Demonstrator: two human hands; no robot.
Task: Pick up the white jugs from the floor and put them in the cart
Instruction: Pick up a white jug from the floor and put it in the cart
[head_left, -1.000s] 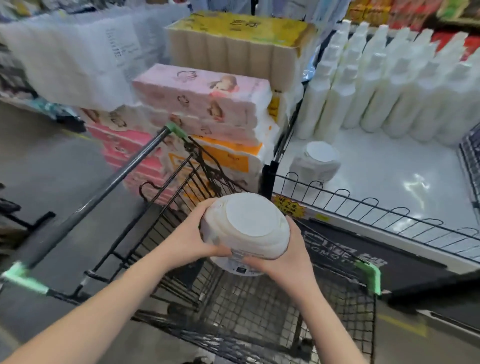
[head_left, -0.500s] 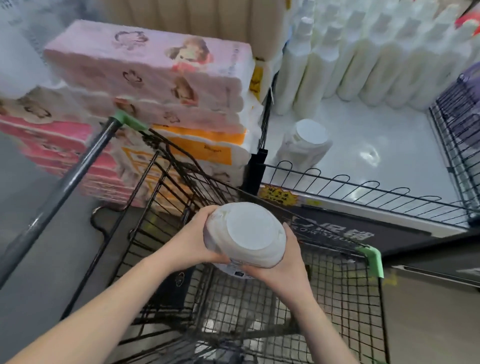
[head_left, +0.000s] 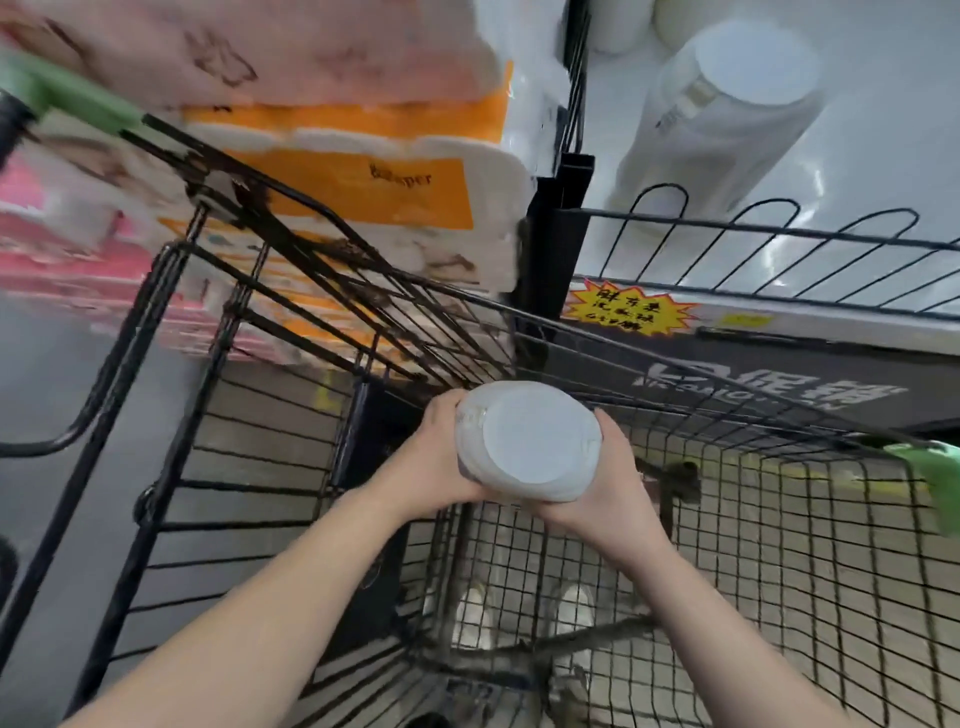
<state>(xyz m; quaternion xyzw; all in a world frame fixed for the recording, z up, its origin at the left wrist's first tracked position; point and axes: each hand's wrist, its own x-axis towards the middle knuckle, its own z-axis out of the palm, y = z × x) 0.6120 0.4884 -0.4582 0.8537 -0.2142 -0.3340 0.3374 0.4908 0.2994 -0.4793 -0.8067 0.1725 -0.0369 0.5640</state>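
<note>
The cart (head_left: 779, 571) is open from above, with free room over its mesh floor toward the right edge. Stacked tissue packs (head_left: 363, 192) crowd its far-left corner and a wire fence (head_left: 779, 228) runs just beyond its far edge. The white jug (head_left: 535, 441), held between the left hand (head_left: 431, 462) and right hand (head_left: 618, 488), blocks the far middle.

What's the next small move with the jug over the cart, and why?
Probably lower it straight down and set it on the wire floor of the cart. The left hand and right hand both grip the white jug above bare mesh, and it rests on nothing yet.
</note>
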